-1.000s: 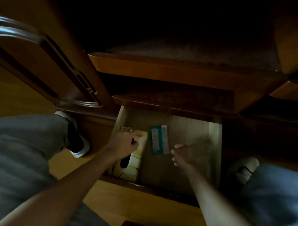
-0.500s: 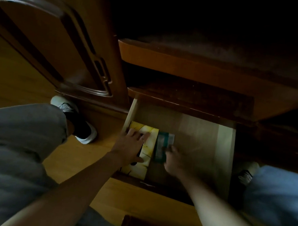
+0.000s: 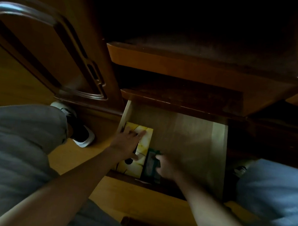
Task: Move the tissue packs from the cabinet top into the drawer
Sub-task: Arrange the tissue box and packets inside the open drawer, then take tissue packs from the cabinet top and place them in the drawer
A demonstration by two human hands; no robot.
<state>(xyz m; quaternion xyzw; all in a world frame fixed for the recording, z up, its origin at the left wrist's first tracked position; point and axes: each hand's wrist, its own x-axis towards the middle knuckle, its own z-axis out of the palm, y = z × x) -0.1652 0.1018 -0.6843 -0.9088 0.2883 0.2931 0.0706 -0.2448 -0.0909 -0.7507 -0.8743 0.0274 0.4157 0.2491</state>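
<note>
The light wooden drawer stands pulled out below me. A yellow tissue box lies along its left wall. My left hand rests flat on that box with fingers spread. Right beside the box, near the drawer's front, lies a small green tissue pack. My right hand covers its right side, with thumb and fingers curled onto it. The rest of the drawer bottom is bare wood.
A dark cabinet top edge and a lower ledge overhang the drawer's back. An open cabinet door stands at the left. My knees and shoes flank the drawer on the wooden floor.
My right hand reached the green pack and drew it from the drawer's middle toward the front, beside the yellow box. My left hand slid farther back along the box with its fingers spread.
</note>
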